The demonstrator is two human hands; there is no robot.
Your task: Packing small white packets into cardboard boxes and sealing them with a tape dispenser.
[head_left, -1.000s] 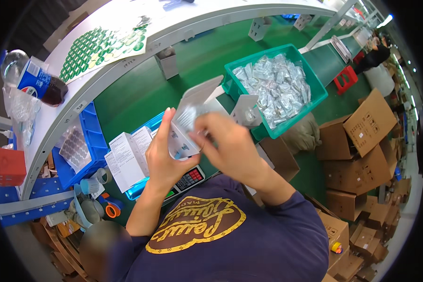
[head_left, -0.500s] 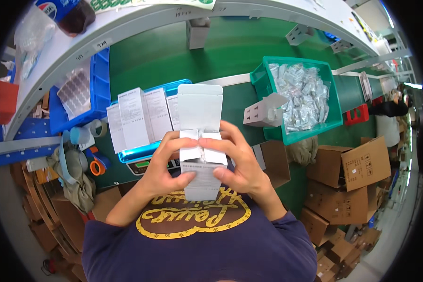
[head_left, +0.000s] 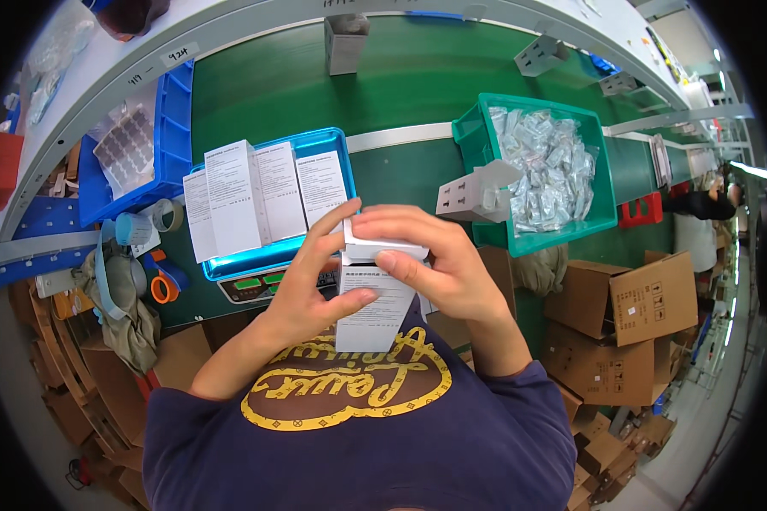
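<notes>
In front of my chest is a white printed carton (head_left: 371,311), upright, its top lid folded down nearly flat with a narrow dark gap under its front edge. My right hand (head_left: 439,260) lies closed over the lid, fingers across its top and thumb at its front edge. My left hand (head_left: 320,277) grips the carton's left side, thumb against the front face and fingers stretched up beside the lid. Left of it, several like cartons (head_left: 234,200) rest on the blue tray (head_left: 230,272) of a weighing scale (head_left: 256,288). What is inside the carton is hidden.
A green bin (head_left: 609,192) full of small clear packets stands at the right, an open white carton (head_left: 469,192) against it. At the left are a blue bin (head_left: 175,128) and an orange tape roll (head_left: 164,289). Brown cardboard boxes (head_left: 605,362) pile up right. A white shelf (head_left: 256,38) spans the far side.
The raised lid has come down over the inner side flaps. My right hand has moved from the flaps onto the lid; my left fingers have shifted to the carton's left edge.
</notes>
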